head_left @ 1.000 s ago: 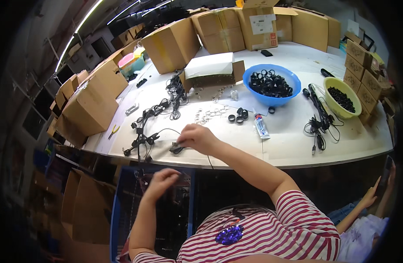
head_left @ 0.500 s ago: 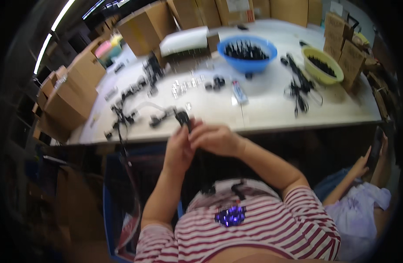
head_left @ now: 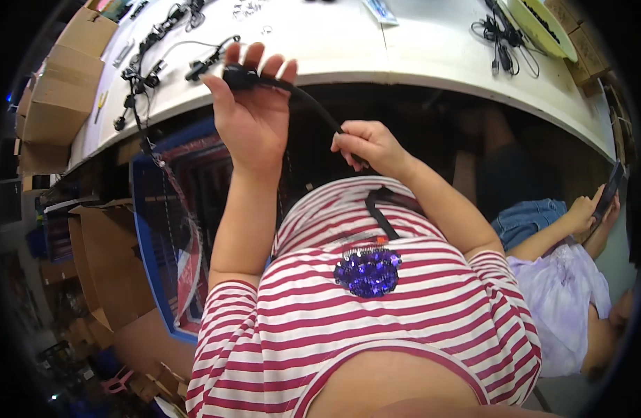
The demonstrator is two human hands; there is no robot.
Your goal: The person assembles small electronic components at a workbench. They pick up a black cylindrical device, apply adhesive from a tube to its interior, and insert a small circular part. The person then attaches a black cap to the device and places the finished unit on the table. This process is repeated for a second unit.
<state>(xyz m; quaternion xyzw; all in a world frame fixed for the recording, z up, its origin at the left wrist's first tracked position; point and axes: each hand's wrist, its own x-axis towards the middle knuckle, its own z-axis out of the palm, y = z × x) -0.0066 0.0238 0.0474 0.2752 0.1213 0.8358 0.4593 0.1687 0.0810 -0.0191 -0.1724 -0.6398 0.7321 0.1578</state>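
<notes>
My left hand [head_left: 253, 122] is raised in front of the table edge, its palm toward me and its fingers spread. Lying against the fingers is a rounded black end piece [head_left: 239, 76], held beside the thumb. From it a thick black cable [head_left: 312, 102] slants down to the right. My right hand [head_left: 376, 148] has its fingers closed round the cable's lower part, near my striped shirt. Just beyond the left fingertips, another black cord with a connector [head_left: 200, 68] lies on the table.
Black cords [head_left: 141, 76] trail over the white table's [head_left: 334, 42] left end. A bundled black cable [head_left: 503, 42] and a yellow bowl [head_left: 540, 31] are at the right. Below left stands a blue-rimmed bin [head_left: 145, 244]. At the right, a seated person holds a phone [head_left: 608, 191].
My hands have come apart, the right moving down and right along the cable. The left hand has opened its fingers under the end piece. The view has tilted down, hiding the blue bowl.
</notes>
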